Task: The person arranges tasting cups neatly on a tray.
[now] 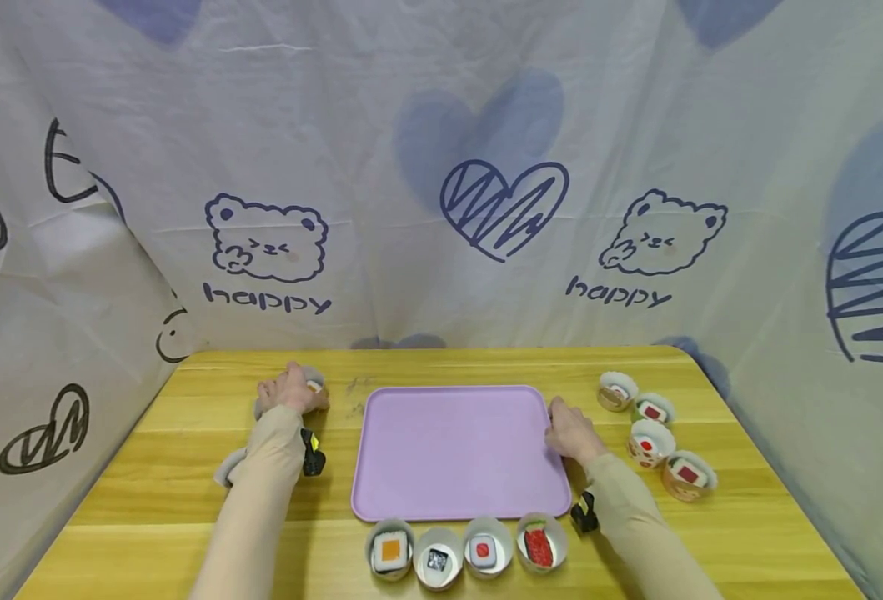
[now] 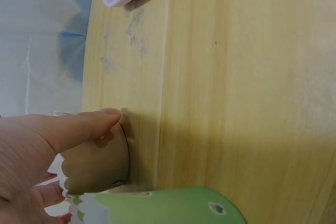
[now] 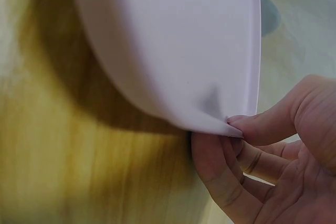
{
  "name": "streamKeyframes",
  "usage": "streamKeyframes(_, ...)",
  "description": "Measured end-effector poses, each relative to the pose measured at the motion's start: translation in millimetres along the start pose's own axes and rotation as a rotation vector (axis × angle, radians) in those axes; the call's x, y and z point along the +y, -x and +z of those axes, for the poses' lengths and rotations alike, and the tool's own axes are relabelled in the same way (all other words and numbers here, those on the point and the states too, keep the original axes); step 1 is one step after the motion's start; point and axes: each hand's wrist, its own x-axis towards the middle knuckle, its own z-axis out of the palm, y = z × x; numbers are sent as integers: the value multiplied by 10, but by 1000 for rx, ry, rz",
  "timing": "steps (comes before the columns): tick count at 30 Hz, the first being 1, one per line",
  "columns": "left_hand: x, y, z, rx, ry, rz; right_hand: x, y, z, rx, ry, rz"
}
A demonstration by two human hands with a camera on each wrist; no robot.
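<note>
At the back left of the table my left hand [image 1: 291, 390] grips a paper baking cup [image 1: 313, 377] with a scalloped rim. In the left wrist view this cup [image 2: 100, 165] is brownish, with the thumb against its side and the other fingers partly hidden behind the rim. Touching or nearly touching it is a green paper cup [image 2: 168, 208]. My right hand [image 1: 572, 429] pinches the right rim of the pink-purple tray [image 1: 452, 454]. Up close in the right wrist view, the thumb lies on top of the tray's edge [image 3: 184, 121] and curled fingers are underneath.
Several cups [image 1: 653, 443] with toy sushi pieces stand along the table's right side. Others, such as one with an orange-topped piece [image 1: 391, 550], line the tray's front edge. Another pale cup [image 1: 227, 468] sits beside the left forearm. A printed curtain [image 1: 381, 250] hangs behind the table.
</note>
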Motion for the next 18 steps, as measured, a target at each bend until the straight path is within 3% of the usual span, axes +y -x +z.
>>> streamKeyframes(7,-14,-15,4,6,-16,-10,1,-3,9,-5,5,3)
streamKeyframes(18,-29,1,-1,51,-19,37,-5,-1,-1,-9,7,13)
